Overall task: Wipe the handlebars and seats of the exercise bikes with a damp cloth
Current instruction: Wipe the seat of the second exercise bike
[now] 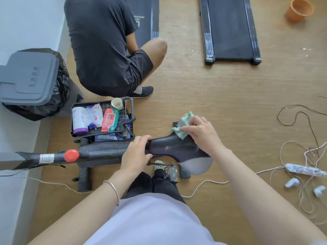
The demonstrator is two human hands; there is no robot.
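The right hand (pixel 200 133) held a green cloth (pixel 184 126) bunched in its fingers and pressed it on the wide end of the black seat (pixel 177 147). The left hand (pixel 137 152) gripped the seat's thin end.

Left hand (pixel 137 152) grips the seat (pixel 177 147); right hand (pixel 201 133) (fingers curled) holds the cloth (pixel 184 126).

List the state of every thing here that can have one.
seat: whitish marks on top, narrow end gripped by the left hand
cloth: bunched, held against the seat's wide end by the right hand
bin lid: closed
paper cup: upright, at the corner of the tray
wipes pack: lying flat in the tray
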